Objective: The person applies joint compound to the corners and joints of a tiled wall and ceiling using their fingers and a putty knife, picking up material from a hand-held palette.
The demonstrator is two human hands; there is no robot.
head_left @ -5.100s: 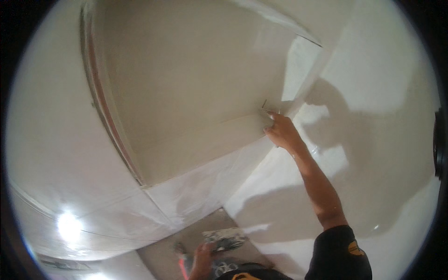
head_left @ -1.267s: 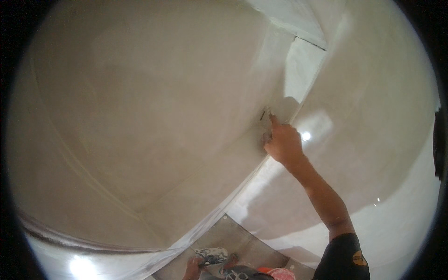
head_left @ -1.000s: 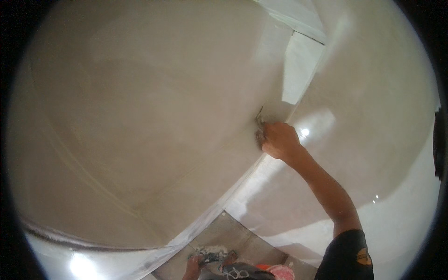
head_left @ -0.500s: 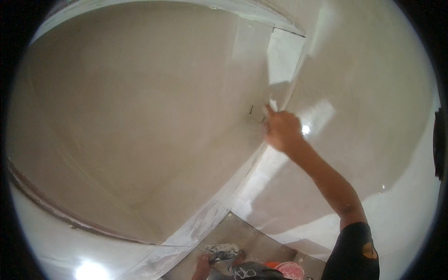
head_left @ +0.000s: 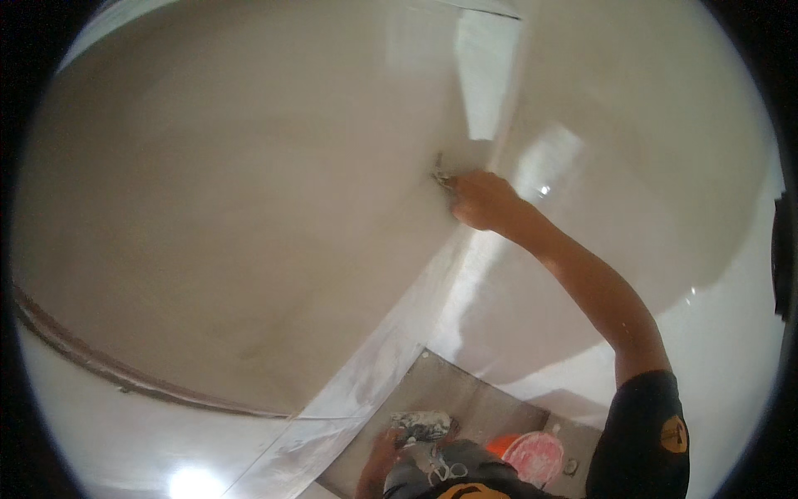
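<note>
My right hand (head_left: pixel 482 202) reaches up to the corner where two plastered surfaces meet, its fingers closed around a putty knife (head_left: pixel 441 176). The blade is seen nearly edge-on against the broad beige wall (head_left: pixel 249 191). Whether it touches the wall I cannot tell. A pale strip (head_left: pixel 366 378) runs down the corner below the hand. Low in the view, close to my body, my left hand (head_left: pixel 388 442) grips a flat board smeared with white putty (head_left: pixel 422 425); its fingers are partly hidden.
A pink-coated bucket (head_left: pixel 534 457) stands on the floor tiles (head_left: pixel 474 391) at the lower right, beside an orange object (head_left: pixel 501 445). The second wall (head_left: pixel 632 191) rises on the right. A bright light spot (head_left: pixel 195 484) glares at the lower left.
My right hand has shifted left and a little up in the view, and the putty knife shows more clearly. The view has tilted, bringing more of the floor and bucket into sight.
</note>
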